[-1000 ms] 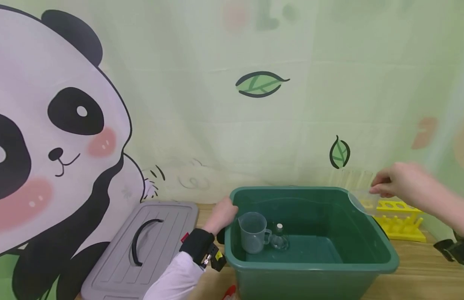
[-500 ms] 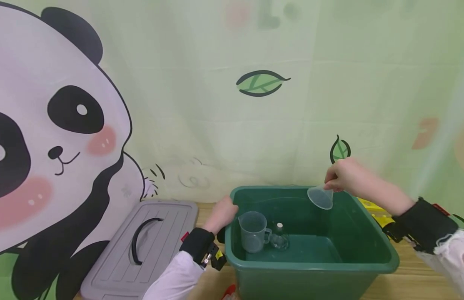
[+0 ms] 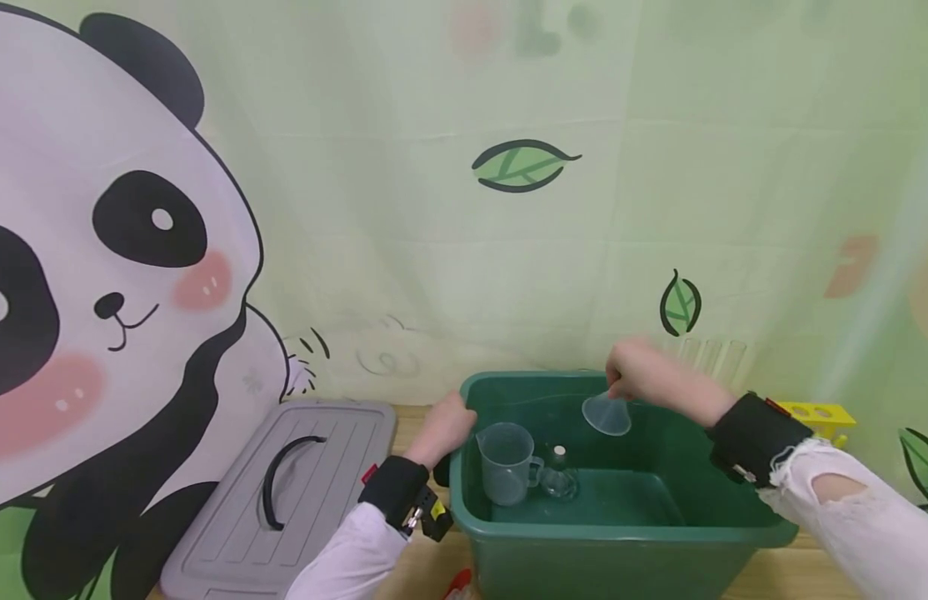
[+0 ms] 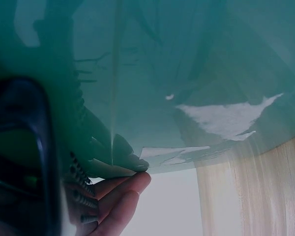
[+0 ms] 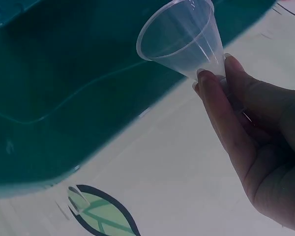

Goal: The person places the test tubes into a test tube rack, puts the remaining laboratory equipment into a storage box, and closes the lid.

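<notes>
My right hand (image 3: pixel 640 373) pinches a clear plastic funnel (image 3: pixel 608 415) by its narrow end, above the inside of a green plastic tub (image 3: pixel 621 533). The funnel's wide mouth tilts downward; the right wrist view shows thumb and fingertips closed on the stem of the funnel (image 5: pixel 179 37). On the tub's left rim, my left hand (image 3: pixel 445 429) keeps a grip, its fingers (image 4: pixel 120 196) against the outer wall in the left wrist view. Inside the tub, at the left, a clear measuring jug (image 3: pixel 506 467) stands beside a small clear bottle (image 3: pixel 559 482) with a white top.
A grey lid (image 3: pixel 239 500) with a black handle lies left of the tub. Behind the tub at the right are a yellow test tube rack (image 3: pixel 820 412) and several clear tubes (image 3: pixel 711 357). Something red (image 3: pixel 458 583) shows at the tub's front left. A printed curtain hangs behind.
My right hand has carried the funnel leftward from beside the yellow rack to over the tub, and slightly lower. The left hand stays on the rim.
</notes>
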### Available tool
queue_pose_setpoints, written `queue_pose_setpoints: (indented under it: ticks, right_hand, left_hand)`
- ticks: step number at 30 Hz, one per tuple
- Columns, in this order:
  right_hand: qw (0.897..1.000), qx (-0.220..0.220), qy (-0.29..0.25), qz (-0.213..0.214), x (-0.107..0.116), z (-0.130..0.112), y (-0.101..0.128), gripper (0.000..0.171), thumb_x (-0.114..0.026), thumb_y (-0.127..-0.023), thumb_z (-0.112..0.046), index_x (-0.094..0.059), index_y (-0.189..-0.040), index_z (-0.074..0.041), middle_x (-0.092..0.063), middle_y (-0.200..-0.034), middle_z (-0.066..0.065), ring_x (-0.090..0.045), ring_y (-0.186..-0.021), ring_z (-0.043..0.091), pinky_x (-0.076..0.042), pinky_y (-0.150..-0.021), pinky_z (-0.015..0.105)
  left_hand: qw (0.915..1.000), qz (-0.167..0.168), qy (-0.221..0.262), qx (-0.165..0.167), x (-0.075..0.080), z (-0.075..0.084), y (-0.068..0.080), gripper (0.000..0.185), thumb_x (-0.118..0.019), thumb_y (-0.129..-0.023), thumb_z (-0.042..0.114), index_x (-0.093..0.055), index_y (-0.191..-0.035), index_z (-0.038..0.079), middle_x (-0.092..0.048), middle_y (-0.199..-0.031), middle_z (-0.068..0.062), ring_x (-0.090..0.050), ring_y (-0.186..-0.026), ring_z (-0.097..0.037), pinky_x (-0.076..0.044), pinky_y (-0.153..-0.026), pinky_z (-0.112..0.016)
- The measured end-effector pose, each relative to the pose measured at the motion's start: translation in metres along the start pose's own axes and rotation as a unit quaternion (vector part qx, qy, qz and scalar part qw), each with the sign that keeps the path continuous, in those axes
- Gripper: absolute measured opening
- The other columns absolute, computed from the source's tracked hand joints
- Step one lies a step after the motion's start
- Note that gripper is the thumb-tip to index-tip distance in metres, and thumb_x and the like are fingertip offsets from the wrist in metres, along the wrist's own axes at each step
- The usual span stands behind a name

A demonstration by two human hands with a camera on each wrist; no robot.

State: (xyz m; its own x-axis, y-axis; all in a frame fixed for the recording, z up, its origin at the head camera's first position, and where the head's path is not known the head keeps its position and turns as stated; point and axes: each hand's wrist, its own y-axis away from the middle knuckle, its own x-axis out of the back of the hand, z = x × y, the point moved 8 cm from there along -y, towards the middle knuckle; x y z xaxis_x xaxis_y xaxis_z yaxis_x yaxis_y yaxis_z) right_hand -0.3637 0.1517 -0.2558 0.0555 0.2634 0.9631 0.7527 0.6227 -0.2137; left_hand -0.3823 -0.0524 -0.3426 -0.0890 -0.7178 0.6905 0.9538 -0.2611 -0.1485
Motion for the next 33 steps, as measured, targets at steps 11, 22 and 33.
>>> queue_pose_setpoints:
  ticks: [11, 22, 33]
  right_hand:
    - [1.000, -0.008, -0.012, -0.010, -0.028, 0.009, -0.008, 0.037, -0.073, -0.068, 0.008, -0.049, -0.044, -0.008, -0.033, -0.042, -0.013, -0.031, -0.040, 0.004, -0.031, -0.041, 0.021]
    - [0.999, -0.027, -0.007, -0.033, -0.061, 0.023, -0.010, 0.044, -0.071, -0.067, 0.011, -0.041, -0.043, -0.011, -0.029, -0.040, -0.013, -0.027, -0.038, 0.004, -0.028, -0.040, 0.020]
    - [0.993, -0.075, 0.007, -0.090, -0.096, 0.033, -0.004, 0.035, -0.061, -0.074, 0.013, -0.047, -0.050, -0.007, -0.027, -0.047, -0.008, -0.022, -0.044, 0.008, -0.020, -0.042, 0.023]
  left_hand:
    - [0.9996, 0.001, -0.019, 0.023, -0.001, -0.003, -0.001, 0.009, -0.043, -0.084, 0.000, -0.051, -0.083, -0.002, -0.046, -0.071, -0.007, -0.049, -0.063, -0.020, -0.045, -0.055, -0.031]
    - [0.9995, -0.002, 0.000, 0.031, -0.002, -0.005, -0.003, 0.009, -0.042, -0.084, -0.001, -0.051, -0.082, -0.001, -0.046, -0.070, -0.007, -0.050, -0.061, -0.019, -0.046, -0.055, -0.030]
    - [0.9997, -0.004, 0.001, 0.025, -0.003, -0.005, -0.002, 0.010, -0.041, -0.084, 0.000, -0.051, -0.081, 0.001, -0.047, -0.069, -0.006, -0.051, -0.061, -0.019, -0.046, -0.053, -0.030]
